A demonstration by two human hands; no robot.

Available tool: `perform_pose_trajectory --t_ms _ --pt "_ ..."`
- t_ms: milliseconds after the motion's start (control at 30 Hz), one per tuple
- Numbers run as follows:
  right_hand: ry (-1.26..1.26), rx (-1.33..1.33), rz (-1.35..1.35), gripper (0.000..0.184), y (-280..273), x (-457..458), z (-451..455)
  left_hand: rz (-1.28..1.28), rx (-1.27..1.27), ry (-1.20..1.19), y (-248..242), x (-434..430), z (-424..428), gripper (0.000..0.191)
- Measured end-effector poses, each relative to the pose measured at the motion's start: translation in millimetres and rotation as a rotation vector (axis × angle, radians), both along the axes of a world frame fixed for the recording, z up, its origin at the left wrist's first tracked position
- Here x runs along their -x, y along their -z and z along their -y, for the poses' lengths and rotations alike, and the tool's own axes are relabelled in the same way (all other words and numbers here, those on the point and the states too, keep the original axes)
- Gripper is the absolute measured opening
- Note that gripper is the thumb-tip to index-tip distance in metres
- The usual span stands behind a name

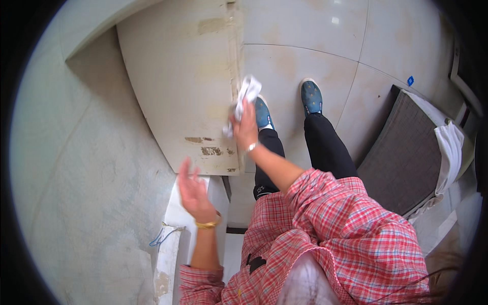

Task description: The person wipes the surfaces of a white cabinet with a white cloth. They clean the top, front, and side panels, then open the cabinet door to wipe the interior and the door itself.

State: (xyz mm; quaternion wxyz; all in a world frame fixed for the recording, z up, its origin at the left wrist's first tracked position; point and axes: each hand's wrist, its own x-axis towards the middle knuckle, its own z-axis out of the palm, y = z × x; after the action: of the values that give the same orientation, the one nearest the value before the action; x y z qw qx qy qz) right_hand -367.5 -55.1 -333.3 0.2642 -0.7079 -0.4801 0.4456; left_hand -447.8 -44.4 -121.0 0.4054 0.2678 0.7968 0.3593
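My right hand (pixel 246 127) is closed around a crumpled white cloth (pixel 249 89), at the right edge of a cream-coloured flat panel (pixel 171 80). Motion blurs the cloth's lower end and the fingers. Brown worn patches (pixel 211 151) and old residue mark the panel near its front edge, and a rough strip (pixel 231 57) runs along its right side. My left hand (pixel 192 192) is raised by the panel's front left corner, fingers apart and holding nothing. Whether the left fingertips touch the panel I cannot tell.
Grey-white wall (pixel 87 164) rises along the left. A blue wire (pixel 162 238) sticks out by a chipped white ledge (pixel 167 255). Dark grey upholstered furniture (pixel 400 152) stands at right, with white fabric (pixel 450 156) over its edge. A small blue tag (pixel 410 81) lies on the floor tiles (pixel 301 61).
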Motion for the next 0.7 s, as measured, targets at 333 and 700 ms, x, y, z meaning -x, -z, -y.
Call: perform_pose_trajectory --t_ms 333,700 --pt "0.106 0.089 -0.414 0.028 -4.5 -48.1 -63.1 -1.156 -0.690 0.825 5.4 31.2 -334.9 0.044" --pt "0.094 0.411 -0.320 0.020 -1.0 -53.1 -58.8 -1.040 -0.452 0.860 68.0 36.1 -390.0 0.068"
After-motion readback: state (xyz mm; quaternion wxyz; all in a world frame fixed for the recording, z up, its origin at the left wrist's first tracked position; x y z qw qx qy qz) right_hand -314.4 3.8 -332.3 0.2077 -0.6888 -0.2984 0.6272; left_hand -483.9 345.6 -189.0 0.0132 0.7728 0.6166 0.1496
